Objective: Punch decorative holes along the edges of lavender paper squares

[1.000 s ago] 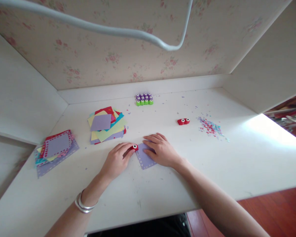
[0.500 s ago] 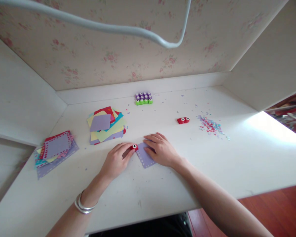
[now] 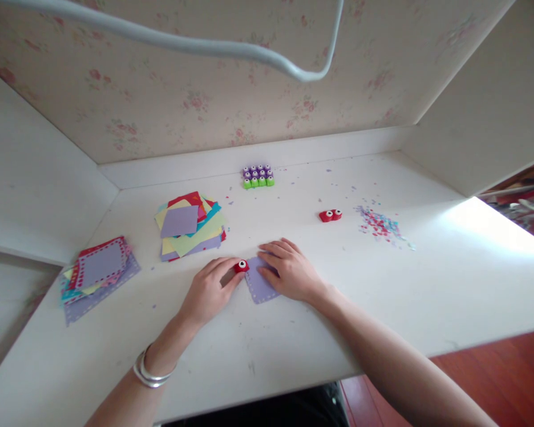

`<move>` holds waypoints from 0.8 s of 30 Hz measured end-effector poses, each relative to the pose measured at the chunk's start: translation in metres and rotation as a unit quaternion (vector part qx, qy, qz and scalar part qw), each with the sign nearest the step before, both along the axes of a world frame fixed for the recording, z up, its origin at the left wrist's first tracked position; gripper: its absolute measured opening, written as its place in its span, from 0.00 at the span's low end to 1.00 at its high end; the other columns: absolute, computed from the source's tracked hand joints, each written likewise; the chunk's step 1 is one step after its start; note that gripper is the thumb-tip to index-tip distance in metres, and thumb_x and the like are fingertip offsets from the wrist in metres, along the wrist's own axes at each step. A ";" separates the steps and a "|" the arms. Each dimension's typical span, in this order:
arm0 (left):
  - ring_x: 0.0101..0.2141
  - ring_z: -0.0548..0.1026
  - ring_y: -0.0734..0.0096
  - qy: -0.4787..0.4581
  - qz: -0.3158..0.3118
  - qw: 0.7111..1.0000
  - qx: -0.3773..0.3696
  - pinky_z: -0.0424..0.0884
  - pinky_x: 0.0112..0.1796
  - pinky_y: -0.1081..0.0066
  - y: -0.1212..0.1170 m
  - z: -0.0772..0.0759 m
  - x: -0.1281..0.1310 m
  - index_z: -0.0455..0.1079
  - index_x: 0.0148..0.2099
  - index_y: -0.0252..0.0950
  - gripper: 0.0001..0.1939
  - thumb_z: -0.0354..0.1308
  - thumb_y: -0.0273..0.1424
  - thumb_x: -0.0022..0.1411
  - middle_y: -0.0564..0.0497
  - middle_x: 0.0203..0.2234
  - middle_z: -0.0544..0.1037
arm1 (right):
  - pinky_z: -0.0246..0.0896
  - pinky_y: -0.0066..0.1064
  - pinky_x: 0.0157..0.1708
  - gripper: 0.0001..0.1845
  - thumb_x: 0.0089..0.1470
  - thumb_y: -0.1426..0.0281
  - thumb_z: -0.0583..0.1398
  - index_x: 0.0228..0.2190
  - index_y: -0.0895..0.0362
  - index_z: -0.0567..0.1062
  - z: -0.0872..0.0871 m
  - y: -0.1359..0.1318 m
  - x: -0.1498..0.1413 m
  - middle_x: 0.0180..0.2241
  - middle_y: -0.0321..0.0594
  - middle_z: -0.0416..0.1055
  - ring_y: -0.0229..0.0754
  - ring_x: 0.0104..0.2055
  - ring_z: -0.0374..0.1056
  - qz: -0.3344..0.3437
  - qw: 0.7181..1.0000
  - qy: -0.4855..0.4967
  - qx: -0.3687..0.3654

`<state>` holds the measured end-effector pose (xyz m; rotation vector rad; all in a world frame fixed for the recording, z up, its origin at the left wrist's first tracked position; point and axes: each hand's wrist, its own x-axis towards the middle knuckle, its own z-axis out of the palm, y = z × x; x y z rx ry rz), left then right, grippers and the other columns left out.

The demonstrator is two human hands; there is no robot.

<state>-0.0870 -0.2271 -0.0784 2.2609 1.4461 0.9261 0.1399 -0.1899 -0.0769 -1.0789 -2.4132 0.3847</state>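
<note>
My left hand point(image 3: 211, 289) pinches a small red craft punch point(image 3: 241, 266) with a white button on top, between thumb and fingers. The punch sits at the left edge of a purple sheet of paper point(image 3: 258, 286), which has small holes along its left and lower edges. Across the right part of that sheet lies my right hand point(image 3: 291, 270), fingers stretched out and pressing it to the table; that part of the paper is hidden beneath. Two more red punches point(image 3: 330, 215) stand side by side to the right, beyond my right hand.
On the white table point(image 3: 293, 344), a pile of coloured paper point(image 3: 180, 221) lies left of centre, with hole-edged sheets point(image 3: 102, 265) farther left. Purple and green punches point(image 3: 258, 176) stand near the wall. Paper confetti point(image 3: 380, 225) is heaped at the right. A white cable point(image 3: 204, 46) hangs overhead.
The view has shifted very slightly. Both hands, the red punch and the purple sheet keep nearly the same places.
</note>
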 end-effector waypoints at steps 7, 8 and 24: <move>0.46 0.75 0.65 0.005 0.006 1.000 0.000 0.71 0.50 0.65 0.000 0.002 0.002 0.71 0.50 0.40 0.11 0.57 0.32 0.65 0.49 0.43 0.78 | 0.51 0.47 0.60 0.16 0.60 0.64 0.58 0.49 0.54 0.74 0.000 0.000 0.001 0.53 0.45 0.71 0.49 0.56 0.64 0.000 1.000 0.004 0.000; 0.46 0.75 0.65 0.005 0.006 1.000 -0.002 0.71 0.50 0.65 0.000 0.002 0.002 0.71 0.50 0.40 0.11 0.57 0.32 0.65 0.49 0.43 0.78 | 0.51 0.47 0.60 0.16 0.60 0.64 0.58 0.49 0.54 0.74 0.000 0.000 0.001 0.53 0.45 0.71 0.49 0.56 0.63 0.001 1.000 0.003 0.000; 0.45 0.75 0.66 -0.039 0.065 0.990 -0.121 0.69 0.49 0.66 0.008 0.009 0.007 0.74 0.46 0.39 0.13 0.53 0.39 0.67 0.49 0.43 0.79 | 0.50 0.46 0.60 0.17 0.60 0.62 0.58 0.48 0.54 0.74 -0.001 0.000 0.000 0.53 0.44 0.71 0.48 0.55 0.64 -0.006 1.000 0.000 0.008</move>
